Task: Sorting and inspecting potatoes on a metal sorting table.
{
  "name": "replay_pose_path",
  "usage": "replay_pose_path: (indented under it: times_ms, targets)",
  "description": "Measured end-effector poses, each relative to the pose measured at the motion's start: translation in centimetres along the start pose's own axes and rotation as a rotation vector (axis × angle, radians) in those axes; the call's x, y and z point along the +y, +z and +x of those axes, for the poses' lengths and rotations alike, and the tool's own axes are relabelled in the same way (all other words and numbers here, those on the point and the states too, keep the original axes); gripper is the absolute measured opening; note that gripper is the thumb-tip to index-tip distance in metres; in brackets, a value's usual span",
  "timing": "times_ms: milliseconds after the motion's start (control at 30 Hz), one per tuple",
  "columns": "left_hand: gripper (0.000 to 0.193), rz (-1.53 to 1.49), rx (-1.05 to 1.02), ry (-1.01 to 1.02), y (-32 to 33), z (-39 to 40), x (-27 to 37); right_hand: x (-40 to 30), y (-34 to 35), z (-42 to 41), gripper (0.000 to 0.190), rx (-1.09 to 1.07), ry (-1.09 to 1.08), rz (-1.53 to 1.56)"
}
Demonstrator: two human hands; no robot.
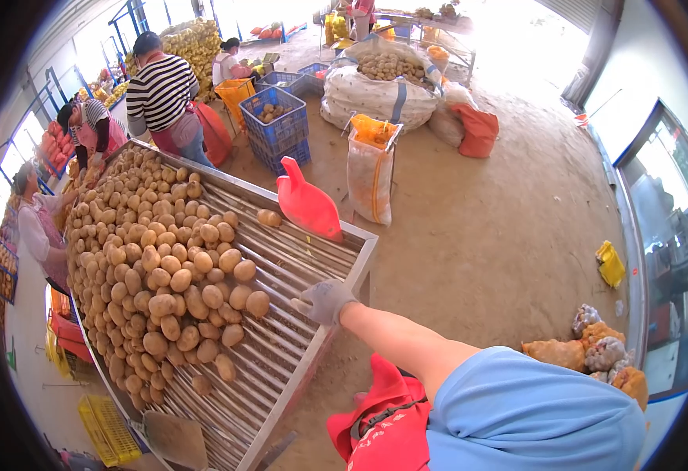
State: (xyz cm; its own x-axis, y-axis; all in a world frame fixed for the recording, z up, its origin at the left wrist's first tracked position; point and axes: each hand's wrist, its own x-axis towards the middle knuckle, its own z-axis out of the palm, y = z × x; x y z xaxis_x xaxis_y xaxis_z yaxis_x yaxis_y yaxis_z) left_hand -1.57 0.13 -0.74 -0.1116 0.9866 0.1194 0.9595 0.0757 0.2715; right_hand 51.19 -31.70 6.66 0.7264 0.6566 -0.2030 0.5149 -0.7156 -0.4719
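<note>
My right hand (325, 301), in a grey work glove, reaches over the near edge of a slatted metal sorting table (273, 359). Its fingers are apart and nothing shows in them. To its left a large heap of potatoes (167, 282) covers much of the table. A single potato (269, 218) lies apart on the slats. Beside it a red plastic scoop (308, 203) leans at the table's side rim, its handle upward. A flat metal shovel blade (176, 438) rests at the table's bottom corner. My left hand is out of view.
Several people work around, one in a striped top (161, 94) beside the table's far end. Beyond stand blue crates (274, 126), an upright sack on a frame (370, 176) and a big white bulk bag (379, 97). A yellow crate (108, 430) is at lower left; filled net bags (556, 355) lie right.
</note>
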Motion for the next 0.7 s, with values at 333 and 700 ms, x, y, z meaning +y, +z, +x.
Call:
replay_pose_path:
  times_ms: [333, 700]
  targets:
    - [0.045, -0.019, -0.030, -0.039, -1.3, -1.1, 1.5, 0.2, -0.1, 0.0, 0.061, -0.022, 0.002, 0.003]
    - [0.045, -0.049, -0.051, -0.115, -2.1, -1.4, 2.4, 0.8, 0.4, 0.2, 0.056, -0.005, -0.038, -0.020]
